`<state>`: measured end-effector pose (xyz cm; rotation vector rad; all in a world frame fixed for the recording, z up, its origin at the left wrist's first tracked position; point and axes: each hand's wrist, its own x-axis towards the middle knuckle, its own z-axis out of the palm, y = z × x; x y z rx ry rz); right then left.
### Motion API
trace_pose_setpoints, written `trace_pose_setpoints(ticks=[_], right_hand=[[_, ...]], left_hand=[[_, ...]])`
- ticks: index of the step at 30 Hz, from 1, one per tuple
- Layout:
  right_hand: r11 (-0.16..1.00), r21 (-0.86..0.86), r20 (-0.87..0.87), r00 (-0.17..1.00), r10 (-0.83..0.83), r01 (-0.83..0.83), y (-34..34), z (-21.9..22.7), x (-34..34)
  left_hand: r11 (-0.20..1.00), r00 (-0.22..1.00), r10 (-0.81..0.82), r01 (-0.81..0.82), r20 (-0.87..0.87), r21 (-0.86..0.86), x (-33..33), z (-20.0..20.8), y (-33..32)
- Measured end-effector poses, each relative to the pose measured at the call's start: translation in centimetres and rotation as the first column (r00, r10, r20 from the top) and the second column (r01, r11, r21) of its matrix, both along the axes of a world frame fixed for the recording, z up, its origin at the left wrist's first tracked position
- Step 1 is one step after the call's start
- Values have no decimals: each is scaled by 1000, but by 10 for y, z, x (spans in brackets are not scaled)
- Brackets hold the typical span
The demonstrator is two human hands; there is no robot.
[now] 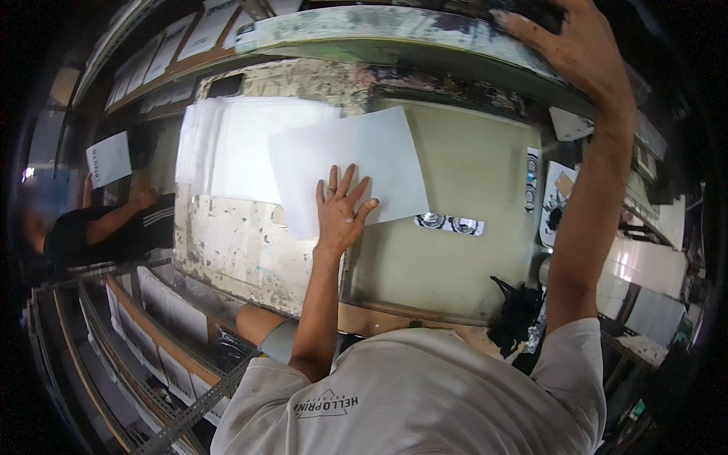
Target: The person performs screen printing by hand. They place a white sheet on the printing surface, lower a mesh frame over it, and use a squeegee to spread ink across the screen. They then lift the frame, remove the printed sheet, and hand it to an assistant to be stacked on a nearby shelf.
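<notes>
My left hand (340,208) lies flat, fingers spread, on the lower part of a white paper sheet (356,155) resting tilted on a greenish flat table (462,189). A stack of white sheets (235,148) sits just left of it, partly under the tilted sheet. My right hand (580,45) reaches up and far right, its palm and fingers pressed on the raised, ink-stained frame (394,30) hinged above the table.
Another person in a dark shirt (114,227) stands at the left holding a white sheet (110,159). Black-and-white printed strips (449,223) lie on the table. A black rag (516,311) sits at the near right edge. Metal racks (144,356) hold sheets at lower left.
</notes>
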<state>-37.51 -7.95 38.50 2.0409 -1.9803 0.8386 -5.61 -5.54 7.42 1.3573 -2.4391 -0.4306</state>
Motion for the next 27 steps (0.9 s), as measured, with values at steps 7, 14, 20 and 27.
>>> trace_pose_setpoints(ticks=[7,14,20,27], right_hand=[[991,124,-9,998,-58,59,-10,1,-27],[987,161,46,999,15,-23,-6,12,-22],[968,251,69,997,-43,24,-5,19,-13],[971,236,45,998,-40,29,-10,15,-19]], left_hand=[[947,948,-319,319,-26,23,-110,-48,-13],[895,886,-442,446,-138,-1,-192,-65,-2],[873,873,-476,484,-107,66,-200,-58,22],[860,862,-500,505,-81,74,-190,-51,36]])
